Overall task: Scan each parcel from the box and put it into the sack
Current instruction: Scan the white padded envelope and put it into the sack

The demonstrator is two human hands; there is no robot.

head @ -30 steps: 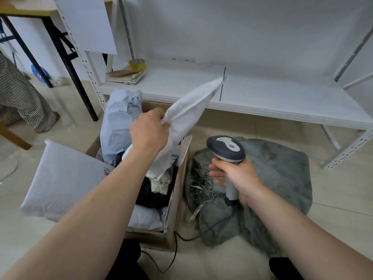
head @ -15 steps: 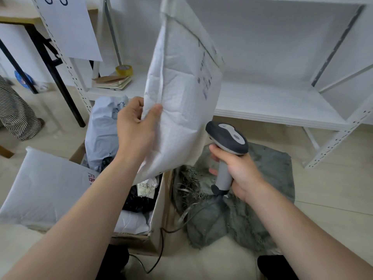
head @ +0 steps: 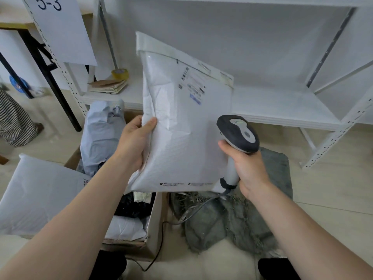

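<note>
My left hand grips the left edge of a white padded mailer parcel, held upright over the box with its printed label facing me near the top right. My right hand grips the handle of a grey corded barcode scanner, whose head sits just right of the parcel's lower right side. The cardboard box on the floor below holds several parcels, grey, white and black. The grey-green sack lies crumpled on the floor under my right hand.
A large white parcel leans over the box's left side. A white metal shelf runs behind, with a tape roll and papers on it. A black table leg stands at left. The scanner cable trails beside the box.
My left hand has lifted the white parcel out of the box and turned it flat toward me, label visible. The scanner has risen and come closer to the parcel's right side.
</note>
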